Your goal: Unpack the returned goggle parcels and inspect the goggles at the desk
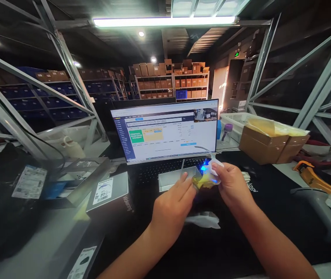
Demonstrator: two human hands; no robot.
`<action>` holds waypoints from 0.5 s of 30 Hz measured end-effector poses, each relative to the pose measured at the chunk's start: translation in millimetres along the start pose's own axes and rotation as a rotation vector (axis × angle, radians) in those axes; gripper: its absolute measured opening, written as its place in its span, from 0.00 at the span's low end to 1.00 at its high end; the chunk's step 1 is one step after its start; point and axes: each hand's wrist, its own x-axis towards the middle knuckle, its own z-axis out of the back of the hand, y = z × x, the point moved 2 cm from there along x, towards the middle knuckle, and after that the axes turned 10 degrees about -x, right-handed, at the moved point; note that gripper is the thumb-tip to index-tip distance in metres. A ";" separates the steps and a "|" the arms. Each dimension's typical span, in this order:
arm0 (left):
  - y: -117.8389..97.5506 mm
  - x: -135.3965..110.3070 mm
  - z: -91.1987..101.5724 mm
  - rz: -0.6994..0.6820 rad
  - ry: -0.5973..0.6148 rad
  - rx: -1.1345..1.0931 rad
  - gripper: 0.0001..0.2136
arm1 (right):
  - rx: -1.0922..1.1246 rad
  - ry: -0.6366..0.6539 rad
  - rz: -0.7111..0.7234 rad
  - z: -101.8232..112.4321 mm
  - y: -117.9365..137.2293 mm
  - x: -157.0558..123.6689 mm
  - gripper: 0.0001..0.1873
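My right hand (233,180) is closed around a small white device (216,168) with blue light shining from it. A thin dark, curved piece (202,148) sticks out above the device. Below the light is a shiny yellowish part (202,181), and the fingertips of my left hand (172,205) press together at its left side. What those fingers grip is hidden. A thin pale rod or cable (182,166) rises just above them. Behind my left hand lies an open, pale tray-like box (167,180). A crumpled white wrapper (204,221) rests on the black mat below my hands.
A monitor (165,143) and keyboard (148,170) stand ahead. To the left are a grey labelled box (110,197) and a black bag (11,209). On the right are a cardboard box (262,145), a white basket (232,124) and a handheld scanner (323,213).
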 end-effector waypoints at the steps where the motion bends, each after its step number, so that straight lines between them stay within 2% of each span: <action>1: 0.4 -0.7 -1.5 -0.008 0.008 0.005 0.11 | 0.067 0.015 -0.049 -0.6 -0.1 2.7 0.21; 4: 2.8 -3.7 -4.6 0.039 0.024 0.049 0.12 | 0.156 0.062 -0.126 -8.6 -3.0 2.9 0.20; 6: 5.6 -6.8 -5.9 0.108 0.017 0.088 0.11 | 0.117 0.092 -0.108 -17.4 -7.7 -3.6 0.19; 9: 10.7 -12.7 -7.7 0.185 -0.015 0.134 0.07 | -0.112 0.116 0.063 -31.5 -15.4 -17.7 0.12; 12: 14.3 -16.4 -10.0 0.220 -0.027 0.127 0.09 | -0.346 0.035 0.279 -38.7 -17.9 -27.3 0.09; 13: 14.5 -16.5 -10.6 0.224 -0.031 0.120 0.09 | -0.386 0.023 0.303 -38.6 -17.4 -27.8 0.10; 15: 12.9 -14.8 -11.2 0.208 -0.044 0.122 0.09 | -0.386 0.039 0.265 -34.1 -14.9 -24.2 0.09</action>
